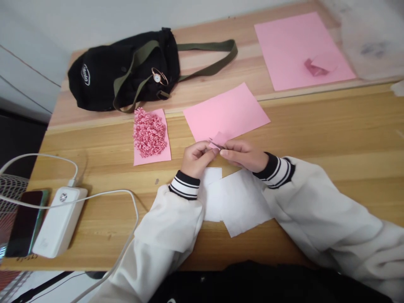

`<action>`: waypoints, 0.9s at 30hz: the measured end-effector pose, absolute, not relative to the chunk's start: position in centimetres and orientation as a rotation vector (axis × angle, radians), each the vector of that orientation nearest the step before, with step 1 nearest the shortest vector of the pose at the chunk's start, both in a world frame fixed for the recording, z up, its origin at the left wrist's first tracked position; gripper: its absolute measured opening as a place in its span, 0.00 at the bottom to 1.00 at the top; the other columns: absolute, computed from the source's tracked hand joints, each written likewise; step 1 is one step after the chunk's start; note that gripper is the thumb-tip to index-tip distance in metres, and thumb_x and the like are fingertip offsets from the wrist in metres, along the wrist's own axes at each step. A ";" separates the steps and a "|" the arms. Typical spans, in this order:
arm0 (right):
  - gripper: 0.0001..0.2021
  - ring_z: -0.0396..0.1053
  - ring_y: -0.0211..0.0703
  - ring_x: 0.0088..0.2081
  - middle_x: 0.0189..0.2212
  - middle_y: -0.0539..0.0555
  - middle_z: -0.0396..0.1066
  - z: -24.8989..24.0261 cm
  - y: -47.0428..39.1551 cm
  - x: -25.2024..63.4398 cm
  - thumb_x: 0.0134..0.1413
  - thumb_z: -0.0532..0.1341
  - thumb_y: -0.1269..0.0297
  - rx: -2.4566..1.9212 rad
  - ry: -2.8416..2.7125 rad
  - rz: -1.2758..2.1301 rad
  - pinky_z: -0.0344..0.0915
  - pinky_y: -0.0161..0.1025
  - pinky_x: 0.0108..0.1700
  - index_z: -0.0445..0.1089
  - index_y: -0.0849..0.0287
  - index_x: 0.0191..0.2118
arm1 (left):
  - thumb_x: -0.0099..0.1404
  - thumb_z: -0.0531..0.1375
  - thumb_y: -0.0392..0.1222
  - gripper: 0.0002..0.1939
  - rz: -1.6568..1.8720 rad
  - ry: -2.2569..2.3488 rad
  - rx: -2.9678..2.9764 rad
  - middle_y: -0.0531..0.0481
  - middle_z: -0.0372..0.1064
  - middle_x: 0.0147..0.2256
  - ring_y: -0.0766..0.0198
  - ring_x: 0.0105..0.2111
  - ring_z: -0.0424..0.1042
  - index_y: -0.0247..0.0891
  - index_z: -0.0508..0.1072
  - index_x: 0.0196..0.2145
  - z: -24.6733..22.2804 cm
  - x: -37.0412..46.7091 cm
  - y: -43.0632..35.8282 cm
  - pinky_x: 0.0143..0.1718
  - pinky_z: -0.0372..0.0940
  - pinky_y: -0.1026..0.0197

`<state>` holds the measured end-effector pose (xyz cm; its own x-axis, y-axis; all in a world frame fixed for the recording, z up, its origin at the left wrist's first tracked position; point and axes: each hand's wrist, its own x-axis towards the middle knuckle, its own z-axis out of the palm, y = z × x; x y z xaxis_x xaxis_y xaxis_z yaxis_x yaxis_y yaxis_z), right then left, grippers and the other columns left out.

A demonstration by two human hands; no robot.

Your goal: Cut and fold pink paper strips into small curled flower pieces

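Observation:
My left hand pinches a small pink piece of paper near the middle of the table. Close on its right, my right hand holds a thin dark tool against that piece; its tip points left, and its exact kind is too small to tell. Just behind both hands lies a pink sheet. White papers lie below the hands, between my forearms. To the left, a heap of curled pink bits rests on a small pink card.
A black bag with green straps and a watch on it lies at the back left. A larger pink sheet bears a folded pink piece. White power bank, cable and phone are at left.

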<state>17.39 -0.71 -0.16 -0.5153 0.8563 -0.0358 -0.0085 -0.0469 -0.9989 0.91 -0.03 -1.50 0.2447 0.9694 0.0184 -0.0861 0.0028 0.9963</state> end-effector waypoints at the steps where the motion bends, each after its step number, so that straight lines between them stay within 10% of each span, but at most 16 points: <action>1: 0.21 0.45 0.28 0.16 0.13 0.41 0.49 -0.1 -0.7 17.4 0.55 0.57 0.48 -0.923 -1.561 1.646 0.40 0.32 0.19 0.58 0.60 0.23 | 0.51 0.65 0.42 0.09 1.073 0.967 1.247 0.55 0.64 0.17 0.72 0.19 0.60 0.35 0.72 0.20 -1.5 0.9 0.0 0.23 0.56 0.66; 27: 0.18 0.48 0.30 0.20 0.16 0.43 0.49 0.2 -0.6 17.1 0.52 0.60 0.50 -0.876 -1.549 1.667 0.44 0.33 0.22 0.60 0.61 0.25 | 0.49 0.66 0.40 0.08 1.103 0.907 1.259 0.53 0.67 0.20 0.69 0.23 0.65 0.35 0.72 0.19 -1.3 1.0 0.2 0.29 0.62 0.63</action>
<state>17.14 -0.60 0.15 -0.5354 0.8443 -0.0221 -0.0400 -0.0515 -0.9979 1.03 0.18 -1.28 0.2536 0.9655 0.0582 -0.1295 -0.0258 0.9912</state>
